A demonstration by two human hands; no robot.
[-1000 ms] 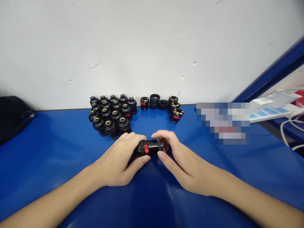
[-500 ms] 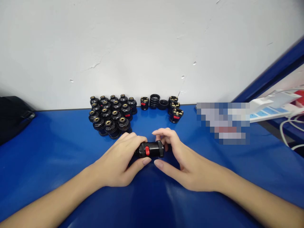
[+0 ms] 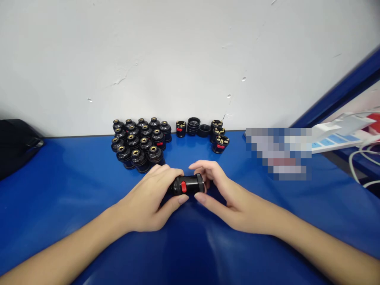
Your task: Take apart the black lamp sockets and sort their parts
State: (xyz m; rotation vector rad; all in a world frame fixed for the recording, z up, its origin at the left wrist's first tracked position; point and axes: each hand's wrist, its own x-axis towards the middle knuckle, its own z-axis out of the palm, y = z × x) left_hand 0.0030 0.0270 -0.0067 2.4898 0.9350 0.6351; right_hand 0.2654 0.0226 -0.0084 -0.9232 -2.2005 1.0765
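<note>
A black lamp socket (image 3: 192,184) with a red switch lies on its side in the air over the blue table. My left hand (image 3: 151,200) is wrapped round its narrower left end, thumb below and fingers over the top. At the socket's right end is a wider black ring (image 3: 200,183). My right hand (image 3: 225,198) is curled about this ring, its thumb against the lower edge and its fingers partly hidden behind. Beyond my left hand stands a group of several similar black sockets (image 3: 139,160) with brass-coloured threaded tops.
Near the wall are a socket core with brass contacts (image 3: 181,129), a ribbed black shell (image 3: 193,126), a black ring (image 3: 204,130) and a few more cores (image 3: 220,145). A blurred-out item (image 3: 279,154) and white cables (image 3: 360,158) lie right; a black bag (image 3: 18,148) is left.
My right thumb has moved up from below the socket onto its end ring, and the ring has turned a little. My left hand keeps its hold.
</note>
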